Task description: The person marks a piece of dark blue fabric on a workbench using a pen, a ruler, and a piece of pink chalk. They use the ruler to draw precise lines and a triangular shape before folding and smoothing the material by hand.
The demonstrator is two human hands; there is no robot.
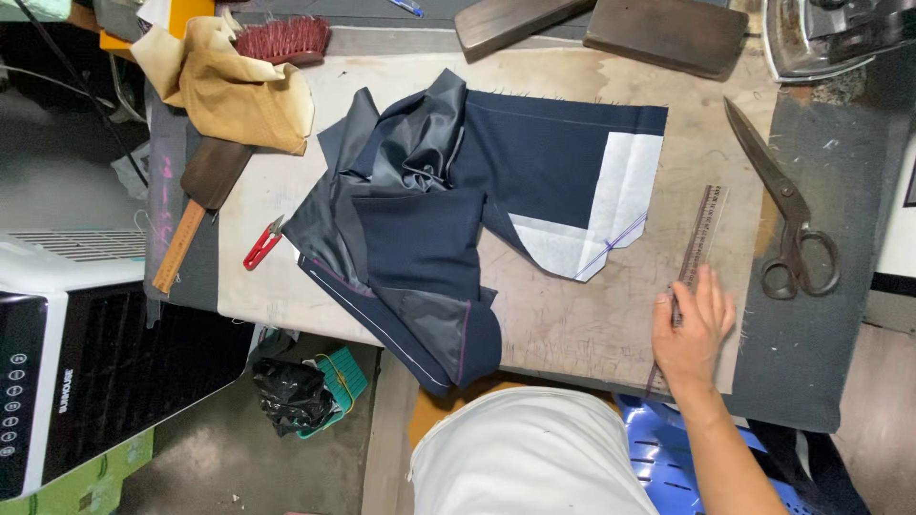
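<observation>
R hand (692, 329): mine, fingers lay flat on ruler end, pressing, not clenched.
Ruler (698, 240): clear, on pad's R side, betw. navy fabric (448, 219) & shears (787, 205).
L hand: out of view.

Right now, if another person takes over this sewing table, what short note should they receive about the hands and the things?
Right hand: resting on the near end of the clear ruler, fingers over it; whether it grips it cannot be told.
Left hand: not in view.
Navy fabric pieces lie bunched at the table's middle, grey lining showing, with a white panel at the right end.
Large scissors lie right of the ruler; red thread snips lie left of the fabric.
Done: fabric laid out. Left: the scissors and snips lie untouched.
</observation>
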